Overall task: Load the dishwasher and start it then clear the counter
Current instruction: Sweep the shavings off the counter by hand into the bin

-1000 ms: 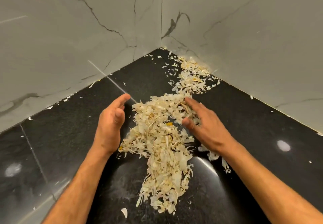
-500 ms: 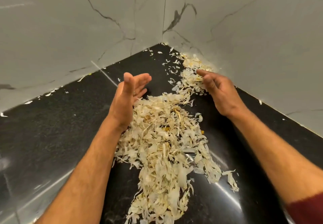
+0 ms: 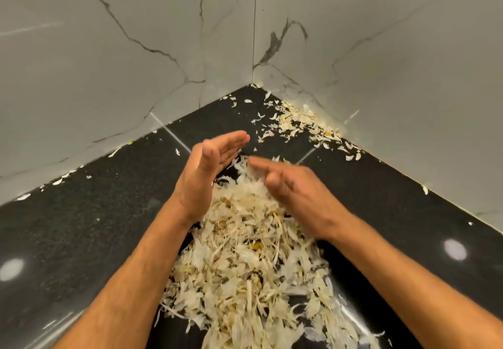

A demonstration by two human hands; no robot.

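Step in hand, as judged: the counter-clearing part of the task; no dishwasher is in view. A large heap of pale, papery, cream-coloured peel scraps (image 3: pixel 253 261) lies on the glossy black stone counter (image 3: pixel 81 234), running from the near edge toward the far corner where two grey-veined white marble wall panels (image 3: pixel 109 49) meet. The left hand (image 3: pixel 206 174) stands on edge at the heap's far left flank, fingers straight and together, palm turned toward the scraps, grasping nothing. The right hand (image 3: pixel 294 188) lies over the heap's far right part, fingers extended and slightly blurred, also grasping nothing; whether its palm presses the scraps cannot be told. A smaller scatter of the same peel scraps (image 3: pixel 307 125) sits apart along the far right wall, with stray flakes (image 3: pixel 60 181) along the left wall's foot. Next move, as judged: cup both hands together round the heap to compact it, then sweep or lift it off. Light flakes may slip between the fingers; the far scatter needs a separate pass.
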